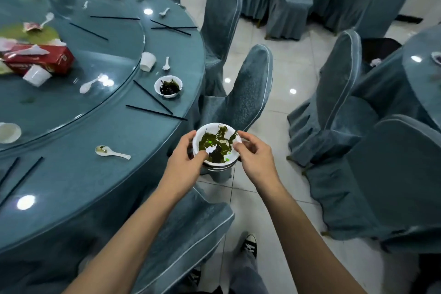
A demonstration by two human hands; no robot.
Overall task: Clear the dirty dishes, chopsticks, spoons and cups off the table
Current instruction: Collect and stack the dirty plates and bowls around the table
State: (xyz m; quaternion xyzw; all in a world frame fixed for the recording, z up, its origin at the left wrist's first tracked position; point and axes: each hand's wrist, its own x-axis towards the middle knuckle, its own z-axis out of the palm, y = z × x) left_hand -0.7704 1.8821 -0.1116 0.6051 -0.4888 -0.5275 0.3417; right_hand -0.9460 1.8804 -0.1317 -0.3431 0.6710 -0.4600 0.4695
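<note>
Held item: round white bowl (pixel 216 143), smeared inside with dark green seaweed, topmost of a short stack of like bowls. You hold it in the air just off the edge of the round table (pixel 83 186) draped in teal cloth, above the pale tiled floor (pixel 274 174).

Grip, left: your left hand (pixel 186 160) clasps the near-left rim, fingers curled round the outside, thumb hooked over into the bowl.

Grip, right: your right hand (pixel 255 157) pinches the right rim, thumb on top, fingers curled underneath.

Nearest on the table: white ceramic spoon (pixel 112 151), green residue in its scoop, lying flat near the edge.

Further in: two black chopsticks (pixel 155 112), splayed apart; just beyond them a second white bowl (pixel 168 86) holding dark seaweed, upright.

Beyond that: white paper cup (pixel 147 61) beside a small white spoon; more chopsticks scattered past it.

Centre: glass turntable (pixel 71 102) carrying a red tissue box (pixel 38 57), another cup and spoons.

Surround: teal-covered chair (pixel 250 83) standing just behind the held bowl
</note>
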